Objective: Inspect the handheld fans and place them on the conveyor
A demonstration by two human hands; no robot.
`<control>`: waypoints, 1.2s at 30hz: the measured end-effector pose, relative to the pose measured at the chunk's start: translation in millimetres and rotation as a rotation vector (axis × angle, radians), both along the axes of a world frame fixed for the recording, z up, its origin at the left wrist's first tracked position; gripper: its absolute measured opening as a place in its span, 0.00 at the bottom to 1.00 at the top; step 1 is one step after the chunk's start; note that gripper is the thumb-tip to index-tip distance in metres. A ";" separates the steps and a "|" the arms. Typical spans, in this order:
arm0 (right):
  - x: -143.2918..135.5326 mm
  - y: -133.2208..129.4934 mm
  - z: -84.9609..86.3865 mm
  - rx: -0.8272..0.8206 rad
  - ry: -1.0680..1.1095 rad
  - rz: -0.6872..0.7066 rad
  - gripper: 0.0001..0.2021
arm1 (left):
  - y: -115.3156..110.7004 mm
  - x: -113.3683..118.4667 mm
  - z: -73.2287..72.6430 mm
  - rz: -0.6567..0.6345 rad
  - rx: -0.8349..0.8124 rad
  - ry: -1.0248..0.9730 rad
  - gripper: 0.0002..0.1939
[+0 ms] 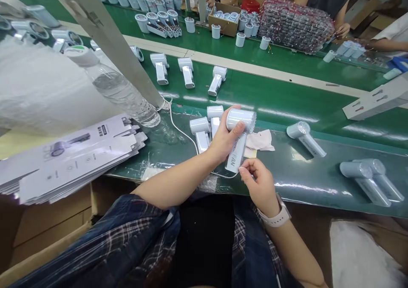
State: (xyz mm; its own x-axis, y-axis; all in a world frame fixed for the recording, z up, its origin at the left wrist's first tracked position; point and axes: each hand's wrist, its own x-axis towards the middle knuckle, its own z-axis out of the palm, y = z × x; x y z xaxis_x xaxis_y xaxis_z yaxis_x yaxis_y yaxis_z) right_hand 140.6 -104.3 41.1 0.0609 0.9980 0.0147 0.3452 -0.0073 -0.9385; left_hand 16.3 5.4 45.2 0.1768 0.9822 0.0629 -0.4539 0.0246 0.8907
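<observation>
My left hand [226, 133] is wrapped around the round head of a pale blue handheld fan [237, 152]. "FAN" lettering shows on its handle, which points down toward me. At the handle's lower end my right hand [259, 179] pinches the end of a thin white cable [181, 131]. Whether its tip is in the handle is hidden by the fingers. Two more handheld fans [199, 128] lie just left of my left hand, partly behind my forearm. A pinkish cloth [260, 140] rests on the bench behind my right hand.
On the right of the bench lie several wrapped fans [365, 175]. Flat printed boxes [73, 156] and a water bottle [117, 88] are at left, beside a slanted metal post [108, 37]. Fans stand on the green conveyor [264, 97]. Across it, people work near a wire bundle [295, 22].
</observation>
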 end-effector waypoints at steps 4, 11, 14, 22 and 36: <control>1.9 -1.9 -3.9 -0.098 0.108 0.030 0.09 | -2.8 3.3 -1.8 -0.003 0.018 -0.002 0.44; 8.4 -7.6 -11.5 -0.143 0.223 0.013 0.10 | -3.1 5.6 -1.6 0.006 -0.046 -0.023 0.44; 8.2 -8.0 -10.3 -0.144 0.206 -0.031 0.09 | -3.7 4.7 -2.5 0.019 -0.035 -0.010 0.44; 4.6 -2.7 -10.8 -0.180 0.142 -0.022 0.09 | -10.9 -0.2 -2.4 0.072 0.160 0.110 0.39; 26.5 -11.5 -5.4 -0.002 0.251 -0.076 0.08 | -2.4 3.1 -3.7 0.016 -0.068 -0.015 0.43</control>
State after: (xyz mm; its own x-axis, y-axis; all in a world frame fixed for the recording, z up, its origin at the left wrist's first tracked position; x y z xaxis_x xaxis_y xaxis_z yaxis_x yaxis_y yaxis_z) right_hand 167.0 -115.8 35.7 0.1371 0.9905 -0.0124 0.1004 -0.0264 -0.9946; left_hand 19.4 3.0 41.5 0.1602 0.9871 -0.0021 -0.4677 0.0777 0.8805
